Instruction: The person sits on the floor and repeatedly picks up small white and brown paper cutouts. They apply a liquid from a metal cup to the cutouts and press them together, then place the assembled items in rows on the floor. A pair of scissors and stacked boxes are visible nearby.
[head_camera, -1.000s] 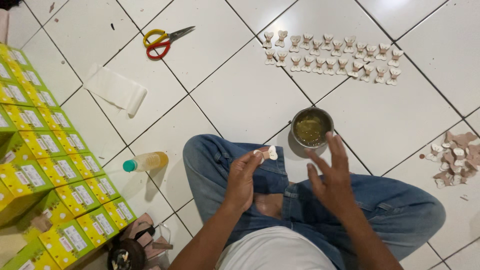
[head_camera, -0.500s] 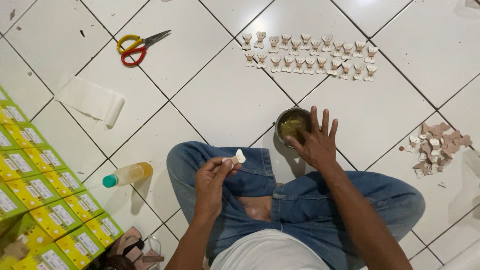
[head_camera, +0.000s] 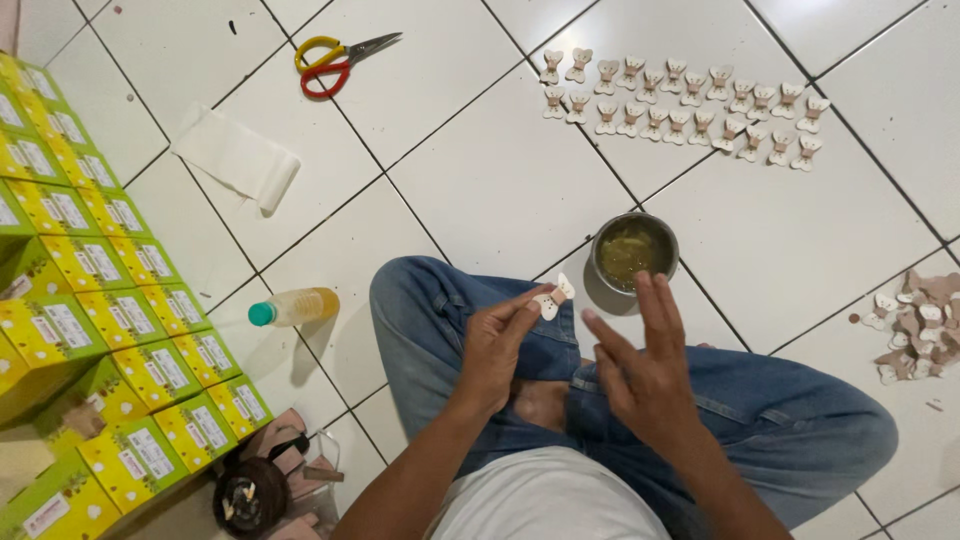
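Observation:
I sit cross-legged on a white tiled floor in blue jeans. My left hand (head_camera: 497, 345) pinches a small butterfly-shaped plaster patch (head_camera: 552, 299) over my knee. My right hand (head_camera: 642, 368) hovers just right of it, fingers spread and empty, fingertips close to a small metal bowl (head_camera: 634, 251) of greenish-brown paste on the floor. Two rows of several similar patches (head_camera: 680, 104) lie laid out farther ahead.
A loose pile of patches (head_camera: 918, 325) sits at the right edge. Yellow-and-red scissors (head_camera: 338, 59), a folded white cloth (head_camera: 237, 158) and a small bottle of yellow liquid (head_camera: 294, 307) lie to the left, beside rows of yellow-green boxes (head_camera: 90, 280).
My right hand has pulled back from the bowl toward the patch held in my left hand. The view has shifted slightly.

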